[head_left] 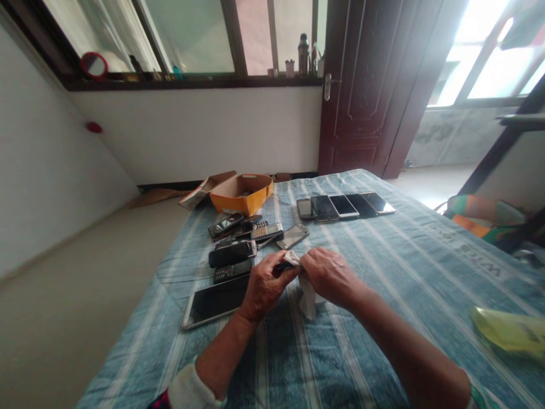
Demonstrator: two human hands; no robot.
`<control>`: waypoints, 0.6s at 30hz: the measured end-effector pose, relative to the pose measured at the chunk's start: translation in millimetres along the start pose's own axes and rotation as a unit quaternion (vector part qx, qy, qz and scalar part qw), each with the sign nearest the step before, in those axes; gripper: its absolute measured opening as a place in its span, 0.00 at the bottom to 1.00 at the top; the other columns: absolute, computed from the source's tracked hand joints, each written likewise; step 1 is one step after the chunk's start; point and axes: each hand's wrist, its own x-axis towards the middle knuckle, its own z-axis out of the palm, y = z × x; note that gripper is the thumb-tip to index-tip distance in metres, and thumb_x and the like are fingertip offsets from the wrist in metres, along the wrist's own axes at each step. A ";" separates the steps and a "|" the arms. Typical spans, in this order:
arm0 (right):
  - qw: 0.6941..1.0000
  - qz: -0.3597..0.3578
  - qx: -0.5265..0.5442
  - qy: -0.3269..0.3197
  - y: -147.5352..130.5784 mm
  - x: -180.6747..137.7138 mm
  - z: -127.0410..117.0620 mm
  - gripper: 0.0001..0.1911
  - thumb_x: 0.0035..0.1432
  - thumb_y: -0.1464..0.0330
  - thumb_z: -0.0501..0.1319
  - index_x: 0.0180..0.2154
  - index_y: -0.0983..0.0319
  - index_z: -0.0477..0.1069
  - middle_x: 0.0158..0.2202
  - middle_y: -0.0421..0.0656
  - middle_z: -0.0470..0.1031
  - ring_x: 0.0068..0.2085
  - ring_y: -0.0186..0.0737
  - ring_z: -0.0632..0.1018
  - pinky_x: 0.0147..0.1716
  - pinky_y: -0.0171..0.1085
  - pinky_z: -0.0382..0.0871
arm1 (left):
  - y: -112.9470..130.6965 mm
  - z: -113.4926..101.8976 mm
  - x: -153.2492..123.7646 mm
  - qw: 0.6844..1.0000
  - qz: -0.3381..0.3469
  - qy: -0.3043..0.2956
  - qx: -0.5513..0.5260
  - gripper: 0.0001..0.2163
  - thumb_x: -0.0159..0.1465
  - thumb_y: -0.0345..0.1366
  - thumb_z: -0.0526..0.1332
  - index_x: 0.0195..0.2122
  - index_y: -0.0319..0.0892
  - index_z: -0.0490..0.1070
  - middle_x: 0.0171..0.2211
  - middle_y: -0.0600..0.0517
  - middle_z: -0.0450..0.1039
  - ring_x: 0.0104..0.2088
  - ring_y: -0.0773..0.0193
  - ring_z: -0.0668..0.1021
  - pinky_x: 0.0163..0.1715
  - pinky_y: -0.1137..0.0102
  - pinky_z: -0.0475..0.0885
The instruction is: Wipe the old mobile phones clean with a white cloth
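My left hand (263, 288) is closed around a small dark phone (280, 267), most of it hidden by the fingers. Pressed against the phone's end is a white tissue (309, 300), pinched in my right hand (331, 276) and hanging down below it. To the left of my hands lies a white-framed tablet (216, 302). Beyond it are a keypad phone (233, 271), a black phone (232, 254) and a loose pile of old phones (267, 230). A silver phone (293, 236) rests just past my fingers. Farther back, several smartphones (344, 205) lie side by side in a row.
An orange cardboard box (240, 203) stands with its lid open at the far left edge of the cloth-covered table (409, 272). A yellow-green plastic packet (508, 332) lies at the right. Behind are a windowsill with bottles and a dark red door (366, 125).
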 end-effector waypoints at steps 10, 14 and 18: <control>0.997 0.039 0.000 -0.066 4.2 1.7 3.4 0.09 0.63 0.67 0.53 0.34 0.63 0.69 0.32 0.44 0.72 0.35 0.39 0.72 0.31 0.36 0.57 | -2.6 -1.8 -0.8 0.995 -0.059 -0.072 0.026 0.18 0.61 0.49 0.57 0.37 0.38 0.76 0.26 0.53 0.74 0.27 0.64 0.74 0.27 0.74 0.68; 0.996 0.049 0.003 -0.078 5.0 2.2 6.2 0.12 0.63 0.63 0.53 0.34 0.63 0.70 0.32 0.44 0.73 0.35 0.40 0.73 0.31 0.36 0.57 | -4.3 -1.6 0.6 0.990 -0.111 -0.089 -0.013 0.18 0.60 0.49 0.57 0.32 0.38 0.76 0.19 0.55 0.70 0.24 0.64 0.73 0.23 0.75 0.65; 0.995 0.056 0.002 -0.087 6.4 2.4 7.2 0.12 0.63 0.63 0.53 0.34 0.63 0.70 0.33 0.45 0.74 0.36 0.41 0.74 0.32 0.36 0.58 | -8.0 -0.9 0.6 0.980 -0.160 -0.110 -0.049 0.20 0.59 0.51 0.57 0.31 0.37 0.75 0.16 0.56 0.67 0.19 0.67 0.70 0.20 0.74 0.63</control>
